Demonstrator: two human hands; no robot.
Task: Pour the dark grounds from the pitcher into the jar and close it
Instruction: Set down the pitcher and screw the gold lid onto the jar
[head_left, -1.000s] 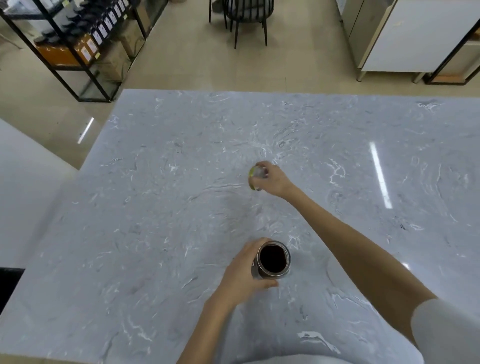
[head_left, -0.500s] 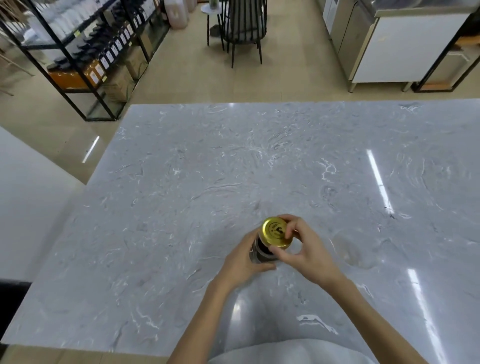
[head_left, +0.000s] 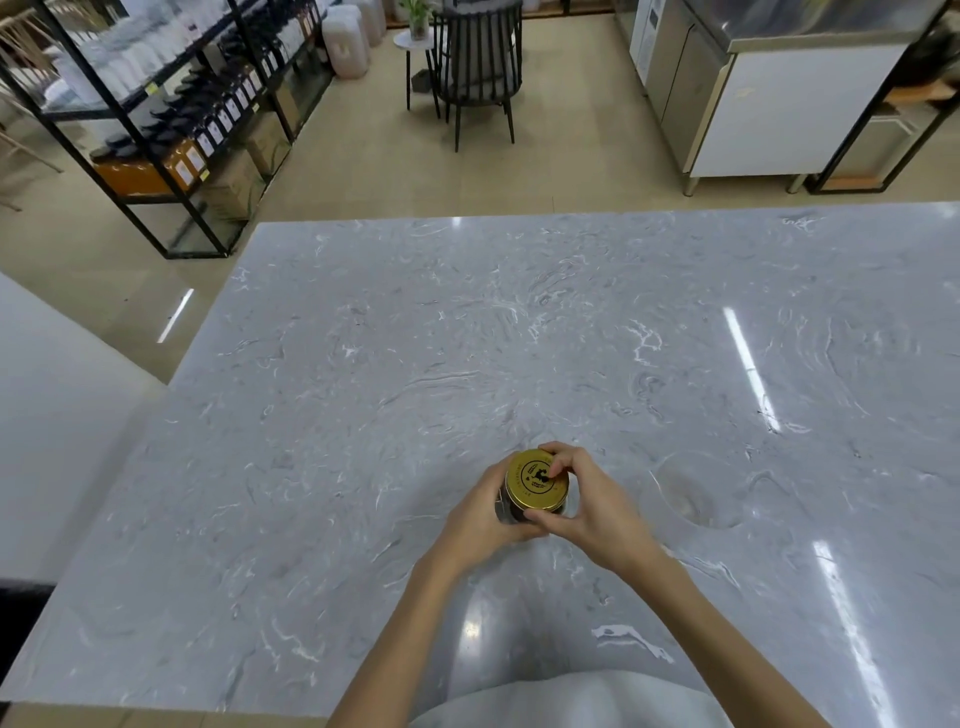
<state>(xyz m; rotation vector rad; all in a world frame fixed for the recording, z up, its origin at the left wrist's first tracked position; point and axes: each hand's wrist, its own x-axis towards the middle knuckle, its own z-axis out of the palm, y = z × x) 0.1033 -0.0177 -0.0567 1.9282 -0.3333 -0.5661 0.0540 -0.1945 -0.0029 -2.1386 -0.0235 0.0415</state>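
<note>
A small glass jar with dark grounds inside stands on the grey marble table, near its front middle. A gold lid with a black print sits on top of the jar. My left hand wraps around the jar's left side. My right hand grips the lid's rim, with fingers over its far edge and the thumb at its near edge. Most of the jar's body is hidden by my hands. No pitcher is in view.
Beyond the table's far edge are a black metal shelf with bottles and boxes at the left, a black chair in the middle, and a steel and white counter at the right. A white surface lies to the left.
My right hand lifted the gold lid from the middle of the table, brought it back to the jar and set it on top. The left hand stayed on the jar.
</note>
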